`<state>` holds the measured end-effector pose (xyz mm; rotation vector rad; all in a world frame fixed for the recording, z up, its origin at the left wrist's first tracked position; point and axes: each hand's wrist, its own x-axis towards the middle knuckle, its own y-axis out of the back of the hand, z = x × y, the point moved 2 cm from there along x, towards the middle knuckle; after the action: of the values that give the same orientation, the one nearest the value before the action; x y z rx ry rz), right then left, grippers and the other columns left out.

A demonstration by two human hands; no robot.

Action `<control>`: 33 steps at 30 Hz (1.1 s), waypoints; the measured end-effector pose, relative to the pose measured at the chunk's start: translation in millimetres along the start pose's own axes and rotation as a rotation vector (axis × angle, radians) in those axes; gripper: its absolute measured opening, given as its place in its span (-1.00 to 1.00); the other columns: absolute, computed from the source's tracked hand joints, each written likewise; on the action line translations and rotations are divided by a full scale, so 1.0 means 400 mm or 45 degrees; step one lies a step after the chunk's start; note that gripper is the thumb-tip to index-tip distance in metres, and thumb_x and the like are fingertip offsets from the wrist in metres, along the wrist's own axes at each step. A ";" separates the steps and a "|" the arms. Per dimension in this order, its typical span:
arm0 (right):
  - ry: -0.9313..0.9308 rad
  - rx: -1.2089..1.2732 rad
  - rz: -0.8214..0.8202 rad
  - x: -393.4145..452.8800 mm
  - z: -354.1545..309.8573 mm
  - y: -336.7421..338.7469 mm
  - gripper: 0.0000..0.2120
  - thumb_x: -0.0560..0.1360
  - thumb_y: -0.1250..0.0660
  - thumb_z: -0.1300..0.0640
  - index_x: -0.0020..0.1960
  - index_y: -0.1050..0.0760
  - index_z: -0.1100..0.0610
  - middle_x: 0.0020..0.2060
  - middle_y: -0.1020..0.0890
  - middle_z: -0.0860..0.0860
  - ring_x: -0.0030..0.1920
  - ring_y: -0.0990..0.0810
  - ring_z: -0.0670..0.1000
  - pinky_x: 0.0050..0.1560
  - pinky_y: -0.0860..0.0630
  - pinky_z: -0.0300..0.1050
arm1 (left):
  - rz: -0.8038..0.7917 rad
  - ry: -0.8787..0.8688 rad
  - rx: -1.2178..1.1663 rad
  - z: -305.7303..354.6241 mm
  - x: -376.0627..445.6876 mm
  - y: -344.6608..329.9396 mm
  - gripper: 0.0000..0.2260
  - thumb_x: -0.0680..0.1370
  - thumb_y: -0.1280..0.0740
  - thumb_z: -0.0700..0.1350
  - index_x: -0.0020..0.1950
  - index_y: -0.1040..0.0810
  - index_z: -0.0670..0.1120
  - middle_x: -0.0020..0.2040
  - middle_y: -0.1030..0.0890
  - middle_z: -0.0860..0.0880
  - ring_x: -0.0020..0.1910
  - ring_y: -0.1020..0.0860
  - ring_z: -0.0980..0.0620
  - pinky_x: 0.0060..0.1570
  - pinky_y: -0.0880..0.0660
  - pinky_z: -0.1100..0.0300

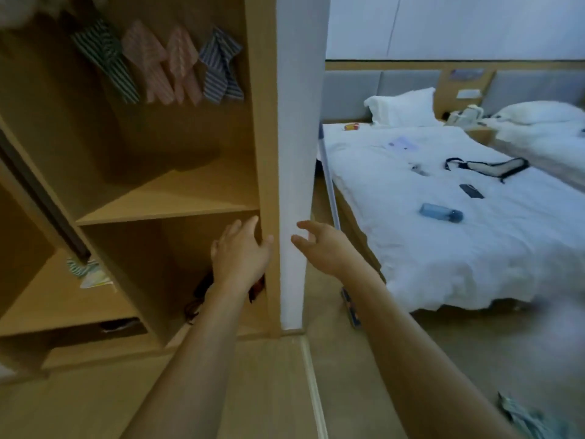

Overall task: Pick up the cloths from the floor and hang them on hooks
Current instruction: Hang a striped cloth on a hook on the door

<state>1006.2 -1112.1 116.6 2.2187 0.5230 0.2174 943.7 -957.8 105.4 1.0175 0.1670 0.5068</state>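
Beside the wardrobe, left hand and right hand are reaching forward, fingers spread and holding nothing; four striped cloths are hanging well above, another cloth is lying on the floor.

Both forearms are bare, no sleeves, and seemingly no rings or watch, though the view is blurry.

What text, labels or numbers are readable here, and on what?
None can be read.
Headboard panel: a sign, too blurred.
White tag below it: too blurred.
Red-yellow item on the bed: any print too small.
Blue bottle: no label legible.
Paper on the bed: marks too small.
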 end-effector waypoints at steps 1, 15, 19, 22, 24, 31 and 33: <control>-0.049 0.000 0.029 -0.031 0.027 -0.001 -0.49 0.59 -0.18 -0.17 0.48 -0.29 -0.03 0.37 -0.47 0.03 0.33 -0.45 0.05 0.11 -0.35 -0.16 | -0.034 -0.023 0.013 0.005 -0.017 -0.025 -0.48 0.63 -0.15 0.18 0.56 -0.18 0.09 0.58 -0.18 -0.03 0.57 -0.09 -0.04 0.50 -0.07 -0.17; -0.674 0.026 0.362 -0.563 0.213 -0.095 -0.64 0.57 -0.26 -0.04 0.31 -0.47 0.07 0.18 -0.59 0.04 0.15 -0.56 0.06 0.09 -0.49 -0.05 | -0.601 -0.556 -0.028 0.097 -0.353 -0.264 -0.53 0.61 -0.19 0.15 0.51 -0.30 0.06 0.51 -0.31 -0.04 0.51 -0.22 -0.05 0.45 -0.20 -0.07; -0.870 0.024 0.478 -0.726 0.284 -0.107 -0.54 0.57 -0.28 -0.07 0.41 -0.40 0.08 0.32 -0.52 0.05 0.31 -0.47 0.04 0.25 -0.39 -0.09 | -0.801 -0.729 -0.053 0.156 -0.491 -0.327 -0.53 0.61 -0.19 0.14 0.50 -0.31 0.04 0.46 -0.37 -0.03 0.45 -0.31 -0.04 0.39 -0.29 -0.10; -1.010 0.051 0.545 -0.830 0.341 -0.099 -0.52 0.56 -0.27 -0.09 0.43 -0.39 0.06 0.35 -0.48 0.05 0.34 -0.43 0.05 0.31 -0.37 -0.03 | -0.867 -0.890 -0.024 0.212 -0.583 -0.358 -0.51 0.62 -0.20 0.14 0.52 -0.29 0.04 0.49 -0.35 -0.03 0.48 -0.28 -0.03 0.42 -0.27 -0.10; -1.078 0.086 0.610 -0.887 0.376 -0.089 -0.53 0.56 -0.28 -0.09 0.42 -0.39 0.04 0.36 -0.47 0.05 0.36 -0.41 0.05 0.36 -0.36 0.01 | -0.898 -0.969 -0.006 0.248 -0.627 -0.378 -0.51 0.62 -0.20 0.13 0.53 -0.28 0.04 0.50 -0.33 -0.04 0.49 -0.27 -0.03 0.43 -0.26 -0.11; -1.255 0.162 0.709 -1.042 0.530 -0.012 -0.52 0.55 -0.28 -0.09 0.42 -0.38 0.04 0.37 -0.45 0.06 0.37 -0.40 0.05 0.36 -0.36 0.03 | -0.943 -1.116 0.086 0.412 -0.747 -0.503 -0.50 0.61 -0.21 0.14 0.53 -0.25 0.06 0.51 -0.33 -0.03 0.48 -0.28 -0.03 0.43 -0.27 -0.08; -1.287 0.180 0.728 -1.088 0.587 0.027 -0.53 0.56 -0.28 -0.08 0.43 -0.38 0.04 0.37 -0.45 0.06 0.38 -0.39 0.05 0.36 -0.34 -0.02 | -0.963 -1.159 0.136 0.483 -0.795 -0.555 -0.50 0.61 -0.20 0.15 0.53 -0.25 0.07 0.51 -0.33 -0.04 0.48 -0.27 -0.04 0.44 -0.25 -0.05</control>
<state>694.5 -1472.0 -18.0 2.2173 -0.6594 -0.6472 808.7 -1352.4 -12.3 1.1097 -0.2391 -0.6695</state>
